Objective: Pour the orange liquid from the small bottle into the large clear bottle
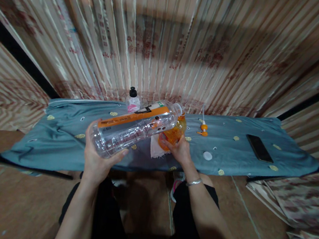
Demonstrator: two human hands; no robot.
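"What's at your left?"
"My left hand (96, 164), curled firmly around the base of the clear bottle (139, 128). Behind that bottle stands a small black-topped bottle (133, 102)."
"Where does the clear bottle's mouth point?"
"Rightward, tilted up, by the top of the orange bottle (181, 127). My right hand (181, 150) wraps that bottle's side."
"Farther right?"
"1 orange pump (203, 128), 1 white cap (207, 156), 1 phone (259, 148), all on blue cloth (65, 134)."

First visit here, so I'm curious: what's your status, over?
Left hand gripping tilted clear plastic bottle. Right hand around rounded translucent orange bottle. Bottles close together, contact unclear. Off right: orange plastic pump, round white cap.
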